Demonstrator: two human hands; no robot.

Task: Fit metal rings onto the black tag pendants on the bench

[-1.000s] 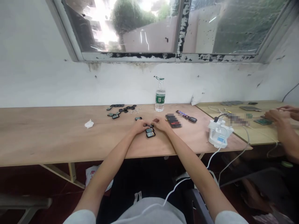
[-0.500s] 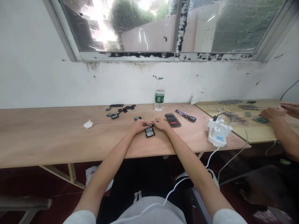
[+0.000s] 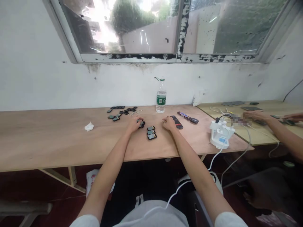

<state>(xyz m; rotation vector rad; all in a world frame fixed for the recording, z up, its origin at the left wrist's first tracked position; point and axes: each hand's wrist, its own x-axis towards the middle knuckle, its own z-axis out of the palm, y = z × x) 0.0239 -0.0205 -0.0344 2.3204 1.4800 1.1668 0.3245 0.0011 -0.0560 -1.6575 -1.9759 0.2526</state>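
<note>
Three small black-rimmed pieces with grey faces (image 3: 151, 132) lie in a short column in front of me. To their left, my left hand (image 3: 133, 124) has its fingers closed on a similar dark piece (image 3: 141, 124) at the tabletop; the fingertips partly cover it. On the other side of the column, my right hand (image 3: 168, 123) rests with curled fingers by the left edge of a dark phone (image 3: 178, 123). Whatever its fingertips hold, if anything, is too small to make out.
Several more dark pieces (image 3: 129, 110) and small pale bits (image 3: 134, 113) lie farther back. A water bottle (image 3: 161, 101) stands near the wall. Crumpled tissue (image 3: 89, 126) lies left; a wrapped bar (image 3: 184, 115) and white power strip (image 3: 220, 134) sit right. Another person's hand (image 3: 257, 115) works at the adjoining table.
My hands have parted: the left moved left to the separate dark piece, the right moved right beside the phone. The column of three pieces is now uncovered. The other person's hands have shifted.
</note>
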